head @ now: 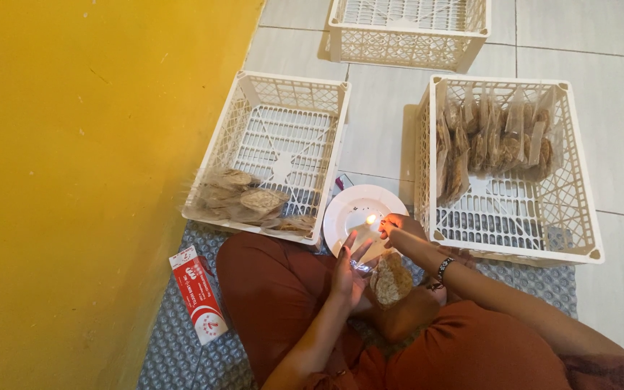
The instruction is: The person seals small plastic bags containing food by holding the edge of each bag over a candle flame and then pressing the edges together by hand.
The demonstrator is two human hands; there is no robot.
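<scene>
I sit on the floor in rust-brown clothes. My left hand (348, 271) and my right hand (399, 227) together hold a clear plastic bag of flat brown crackers (390, 278), its open edge stretched between the fingers. That edge sits right at a small candle flame (370, 219) burning on a white plate (348, 209) on the floor. A beaded bracelet (443, 269) is on my right wrist.
A white plastic crate (248, 123) at the left holds a few bagged crackers in its near corner. A second crate (579, 209) at the right holds several bags standing upright. A third crate (406, 40) stands farther off. A red and white box (198, 294) lies by the yellow wall (74, 180), on a patterned grey mat (175, 347).
</scene>
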